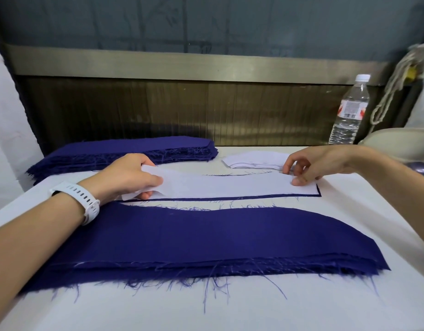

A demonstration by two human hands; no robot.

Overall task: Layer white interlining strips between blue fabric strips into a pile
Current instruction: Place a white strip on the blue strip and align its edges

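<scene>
1. The left hand [130, 175], with a white watch [79, 199] on its wrist, gripped the left end of a white interlining strip [230, 187], thumb on top and fingers beneath, lifting that end slightly.
2. The right hand [306, 167] held the strip's right end, thumb pressed on top and curled fingertips at its far edge.
3. The strip lay across the middle of the table [230, 306] on a blue fabric strip [254, 198], of which only a thin dark edge showed along the near and right sides.
4. A stack of blue strips [206, 235] with frayed edges lay just nearer.
5. Another blue stack [125, 151] sat at the far left.
6. A small pile of white interlining pieces [256, 160] lay at the far side, just beyond the right hand.
7. A water bottle [349, 108] stood at the far right.
</scene>
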